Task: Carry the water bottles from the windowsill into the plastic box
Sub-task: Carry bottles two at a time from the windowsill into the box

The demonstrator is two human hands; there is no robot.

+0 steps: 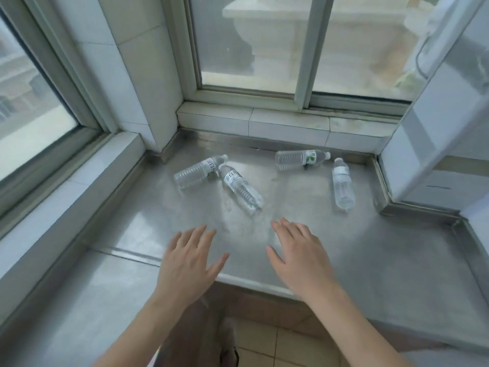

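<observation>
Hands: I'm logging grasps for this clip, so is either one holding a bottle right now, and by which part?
Nothing is held. The left hand and right hand are open, fingers spread, above the steel sill; all four bottles lie beyond them, untouched.

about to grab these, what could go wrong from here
All four bottles lie on their sides on the smooth steel sill, so a nudge may roll them. The two left bottles touch; lifting one could shift the other. Both hands are open and empty, and no box is in view.
</observation>
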